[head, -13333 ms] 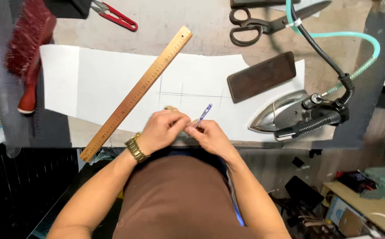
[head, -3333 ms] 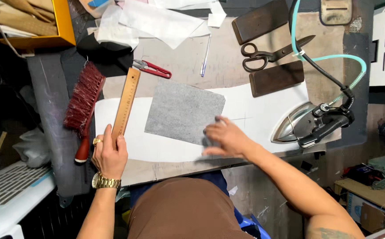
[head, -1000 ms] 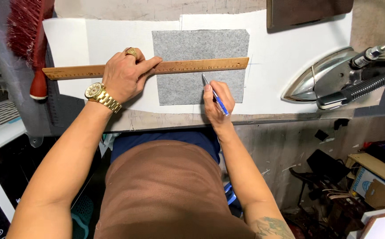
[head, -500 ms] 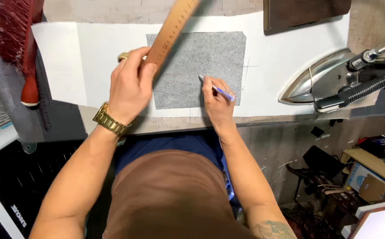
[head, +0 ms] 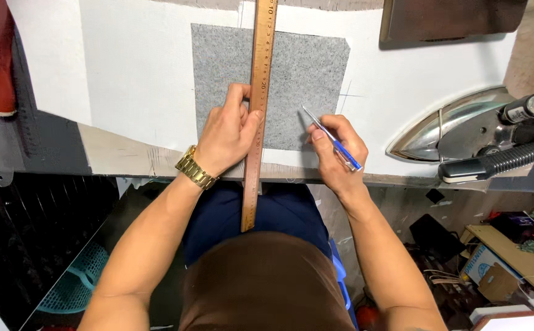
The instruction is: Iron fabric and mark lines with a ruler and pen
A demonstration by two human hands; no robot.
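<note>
The counter [head: 119, 153] carried a broad white paper sheet [head: 132, 67], and on it lay a grey felt rectangle [head: 297, 67]. A steam iron [head: 457, 129] rested at the right edge — well apart from the felt. A long wooden ruler [head: 257, 116] ran lengthwise across the felt, its near end overhanging the counter. The left hand [head: 227, 132] pressed flat against the ruler, fingers spread, a gold watch [head: 195, 167] at the wrist. The right hand [head: 337, 150] was closed on a blue pen [head: 331, 138] — tip just over the felt.
</note>
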